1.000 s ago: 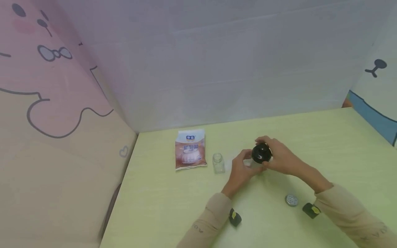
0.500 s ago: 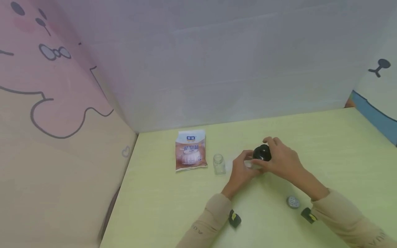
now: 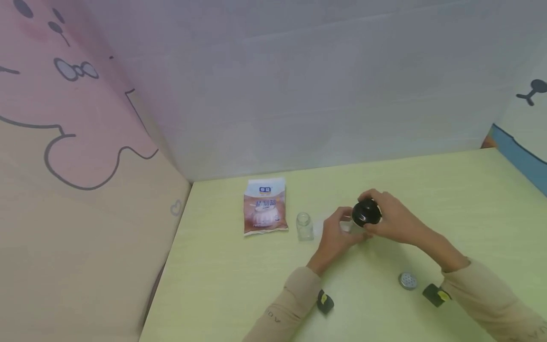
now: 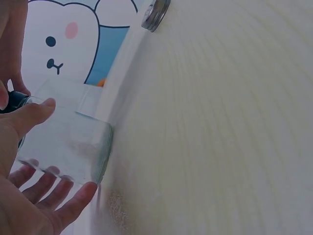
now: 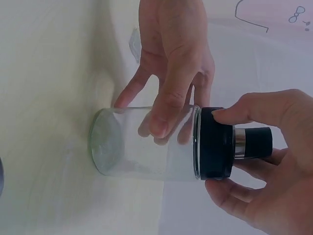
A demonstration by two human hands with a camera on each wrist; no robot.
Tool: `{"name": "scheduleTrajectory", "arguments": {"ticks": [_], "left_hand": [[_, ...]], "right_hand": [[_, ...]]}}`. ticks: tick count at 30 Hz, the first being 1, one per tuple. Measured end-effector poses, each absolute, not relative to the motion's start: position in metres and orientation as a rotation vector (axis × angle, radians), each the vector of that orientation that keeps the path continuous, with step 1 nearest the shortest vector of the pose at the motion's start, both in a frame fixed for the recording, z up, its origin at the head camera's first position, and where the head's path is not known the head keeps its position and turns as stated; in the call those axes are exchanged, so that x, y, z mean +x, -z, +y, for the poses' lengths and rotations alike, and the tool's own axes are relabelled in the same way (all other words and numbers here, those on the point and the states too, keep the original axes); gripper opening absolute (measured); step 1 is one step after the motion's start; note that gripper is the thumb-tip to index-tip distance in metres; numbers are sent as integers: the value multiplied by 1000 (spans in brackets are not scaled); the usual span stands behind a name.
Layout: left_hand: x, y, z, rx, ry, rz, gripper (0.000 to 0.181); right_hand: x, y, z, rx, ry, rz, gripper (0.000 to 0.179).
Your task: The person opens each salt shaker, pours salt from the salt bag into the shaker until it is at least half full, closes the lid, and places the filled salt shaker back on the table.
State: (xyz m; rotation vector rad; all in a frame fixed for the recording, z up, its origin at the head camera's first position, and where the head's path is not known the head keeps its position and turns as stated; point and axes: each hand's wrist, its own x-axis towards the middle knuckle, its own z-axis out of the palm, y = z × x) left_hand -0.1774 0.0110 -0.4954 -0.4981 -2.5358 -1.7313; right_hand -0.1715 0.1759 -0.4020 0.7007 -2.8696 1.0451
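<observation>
In the head view my left hand (image 3: 335, 232) steadies a clear glass jar (image 5: 134, 159), thumb on one side and fingers round the other. The jar stands upright on the table. Its black lid (image 5: 216, 147), topped with a knob with a silver neck (image 5: 239, 143), sits on the mouth. My right hand (image 3: 395, 219) grips the lid's rim between thumb and fingers. Inside the jar, the glass looks clear down to its thick base (image 5: 105, 142). A smaller glass jar (image 3: 305, 228), uncapped, stands left of my left hand.
A brown and white bag (image 3: 266, 209) with Chinese print lies at the back left. A perforated metal shaker cap (image 3: 408, 280) rests near my right forearm. Fine white grains (image 4: 117, 208) are scattered on the table (image 3: 222, 275). Walls rise behind and at the left.
My right hand's fingers rotate round the black lid, first one way, then back to a wider grip. My left hand stays on the jar. The head view has shifted slightly.
</observation>
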Motion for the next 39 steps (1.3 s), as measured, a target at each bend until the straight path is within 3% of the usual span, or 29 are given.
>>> {"name": "scheduleTrajectory", "arguments": {"ticks": [6, 13, 18, 24, 32, 39], "left_hand": [[-178, 494, 11, -491, 1730, -2558, 55], [-177, 492, 11, -480, 1752, -2551, 54], [-176, 492, 10, -471, 1772, -2567, 53], [-176, 489, 11, -447, 1772, -2585, 54], [-177, 489, 11, -453, 1765, -2591, 55], [-177, 489, 10, -456, 1782, -2583, 53]], "right_hand": [[-170, 400, 177, 756, -1023, -2871, 59], [-166, 401, 172, 535, -777, -2910, 70], [-166, 400, 168, 462, -672, -2921, 65], [-168, 394, 166, 568, -803, -2966, 52], [-170, 388, 168, 663, -921, -3014, 58], [-166, 389, 165, 537, -719, -3002, 63]]}}
